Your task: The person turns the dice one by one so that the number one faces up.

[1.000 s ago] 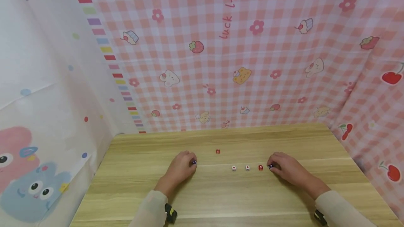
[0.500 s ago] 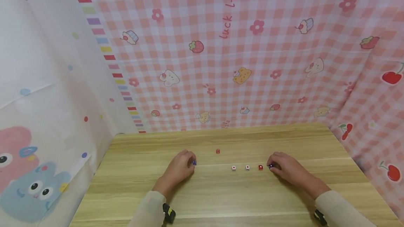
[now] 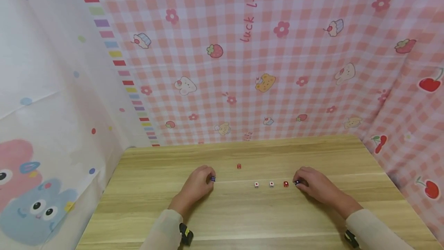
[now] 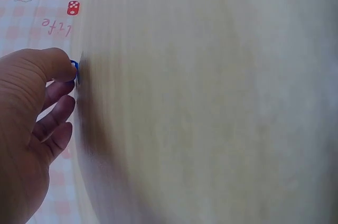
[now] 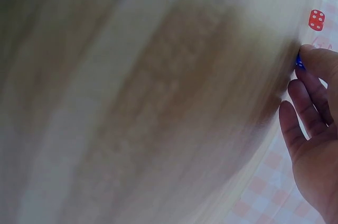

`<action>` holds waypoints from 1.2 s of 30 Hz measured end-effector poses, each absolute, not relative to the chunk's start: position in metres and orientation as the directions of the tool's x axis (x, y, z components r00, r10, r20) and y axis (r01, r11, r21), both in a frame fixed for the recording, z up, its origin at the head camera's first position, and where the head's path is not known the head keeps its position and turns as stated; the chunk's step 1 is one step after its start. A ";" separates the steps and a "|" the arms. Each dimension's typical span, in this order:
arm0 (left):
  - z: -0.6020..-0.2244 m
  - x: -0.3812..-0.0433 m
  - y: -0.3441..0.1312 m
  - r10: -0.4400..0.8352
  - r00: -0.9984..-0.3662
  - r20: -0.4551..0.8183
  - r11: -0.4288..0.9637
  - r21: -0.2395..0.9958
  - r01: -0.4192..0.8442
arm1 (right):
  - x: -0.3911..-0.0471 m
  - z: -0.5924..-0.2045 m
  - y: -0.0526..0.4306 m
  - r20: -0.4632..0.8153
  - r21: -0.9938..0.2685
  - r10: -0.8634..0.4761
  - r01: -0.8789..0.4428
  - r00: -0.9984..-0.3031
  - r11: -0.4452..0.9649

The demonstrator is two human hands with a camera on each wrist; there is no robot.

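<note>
My left hand [image 3: 195,183] pinches a blue die [image 3: 213,179] between thumb and forefinger, low at the tabletop on the left; in the left wrist view only a sliver of that blue die [image 4: 75,70] shows. On the right, my right hand [image 3: 317,184] pinches another blue die [image 3: 296,182], partly hidden by the fingertips. Just left of it stands a red die [image 3: 286,184], then two white dice [image 3: 271,184] in the same row, spaced apart. A second red die [image 3: 239,166] sits farther back, between the hands.
The wooden table [image 3: 222,219] ends at a pink checked cloth [image 3: 229,68] behind. White printed cloth [image 3: 62,99] hangs at the left side. A dark wrist strap [image 3: 186,234] shows at the left sleeve.
The left hand has shifted very slightly left, and more of its blue die shows than a second ago. The right hand and the other dice stay where they were.
</note>
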State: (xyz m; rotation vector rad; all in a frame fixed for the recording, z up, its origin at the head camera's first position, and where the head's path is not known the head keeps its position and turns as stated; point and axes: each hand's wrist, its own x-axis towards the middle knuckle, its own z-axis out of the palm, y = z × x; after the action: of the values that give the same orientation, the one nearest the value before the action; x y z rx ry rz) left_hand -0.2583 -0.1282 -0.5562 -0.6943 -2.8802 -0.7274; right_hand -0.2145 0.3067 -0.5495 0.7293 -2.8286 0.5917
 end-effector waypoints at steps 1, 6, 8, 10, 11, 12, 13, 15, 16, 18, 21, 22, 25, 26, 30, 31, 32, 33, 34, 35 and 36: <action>-0.556 -0.258 -0.128 0.411 -0.890 0.199 0.782 0.425 0.456 | -0.215 -0.549 0.307 0.245 -0.336 -0.430 -0.493 -0.869 0.803; -0.555 -0.258 -0.128 0.424 -0.883 0.199 0.785 0.405 0.469 | -0.215 -0.549 0.307 0.235 -0.335 -0.438 -0.495 -0.868 0.802; -0.554 -0.257 -0.127 0.428 -0.883 0.192 0.787 0.401 0.469 | -0.215 -0.549 0.307 0.238 -0.332 -0.440 -0.499 -0.866 0.801; -0.553 -0.257 -0.127 0.434 -0.882 0.185 0.787 0.398 0.471 | -0.215 -0.549 0.307 0.239 -0.330 -0.442 -0.501 -0.864 0.800; -0.553 -0.257 -0.127 0.436 -0.882 0.180 0.788 0.397 0.471 | -0.215 -0.549 0.307 0.239 -0.330 -0.442 -0.501 -0.864 0.800; -0.553 -0.257 -0.127 0.439 -0.881 0.178 0.788 0.395 0.472 | -0.215 -0.549 0.307 0.239 -0.330 -0.442 -0.501 -0.865 0.800; -0.553 -0.257 -0.126 0.441 -0.880 0.175 0.788 0.394 0.473 | -0.215 -0.549 0.308 0.238 -0.329 -0.442 -0.500 -0.865 0.801; -0.553 -0.258 -0.126 0.444 -0.879 0.174 0.789 0.390 0.475 | -0.215 -0.549 0.307 0.235 -0.331 -0.440 -0.497 -0.866 0.802; -0.553 -0.258 -0.126 0.446 -0.877 0.175 0.788 0.388 0.478 | -0.215 -0.549 0.307 0.234 -0.333 -0.440 -0.496 -0.867 0.802; -0.554 -0.258 -0.126 0.453 -0.874 0.178 0.788 0.378 0.486 | -0.215 -0.548 0.307 0.232 -0.334 -0.438 -0.494 -0.869 0.803; -0.554 -0.258 -0.125 0.460 -0.870 0.177 0.787 0.372 0.492 | -0.215 -0.549 0.307 0.231 -0.334 -0.436 -0.492 -0.870 0.804; -0.554 -0.257 -0.125 0.463 -0.868 0.179 0.785 0.371 0.495 | -0.215 -0.549 0.307 0.233 -0.332 -0.436 -0.493 -0.869 0.804; -0.553 -0.257 -0.126 0.458 -0.870 0.181 0.784 0.379 0.492 | -0.214 -0.550 0.308 0.238 -0.328 -0.438 -0.496 -0.867 0.804; -0.553 -0.256 -0.126 0.455 -0.872 0.181 0.784 0.383 0.489 | -0.214 -0.551 0.308 0.240 -0.327 -0.438 -0.497 -0.866 0.804; -0.552 -0.257 -0.128 0.449 -0.874 0.184 0.787 0.381 0.485 | -0.214 -0.551 0.308 0.244 -0.322 -0.435 -0.496 -0.866 0.806; -0.552 -0.257 -0.128 0.450 -0.874 0.184 0.787 0.381 0.486 | -0.214 -0.551 0.308 0.245 -0.321 -0.435 -0.495 -0.867 0.807; -0.552 -0.257 -0.128 0.452 -0.873 0.185 0.786 0.381 0.487 | -0.214 -0.550 0.307 0.246 -0.322 -0.435 -0.496 -0.866 0.806; -0.552 -0.257 -0.128 0.453 -0.872 0.185 0.784 0.384 0.488 | -0.214 -0.550 0.307 0.248 -0.323 -0.436 -0.498 -0.865 0.804; -0.552 -0.257 -0.128 0.454 -0.872 0.185 0.783 0.385 0.489 | -0.214 -0.550 0.307 0.251 -0.324 -0.438 -0.501 -0.863 0.802; -0.552 -0.257 -0.127 0.455 -0.872 0.183 0.781 0.388 0.489 | -0.214 -0.550 0.307 0.254 -0.325 -0.440 -0.505 -0.861 0.800; -0.551 -0.257 -0.127 0.453 -0.873 0.180 0.781 0.392 0.486 | -0.214 -0.550 0.307 0.258 -0.326 -0.441 -0.507 -0.859 0.798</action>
State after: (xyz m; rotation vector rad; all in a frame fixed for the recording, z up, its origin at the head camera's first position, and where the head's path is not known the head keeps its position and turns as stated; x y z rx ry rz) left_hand -0.2573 -0.1268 -0.5513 -0.7638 -2.8926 -0.6681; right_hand -0.2139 0.3067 -0.5495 0.7493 -2.8166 0.5817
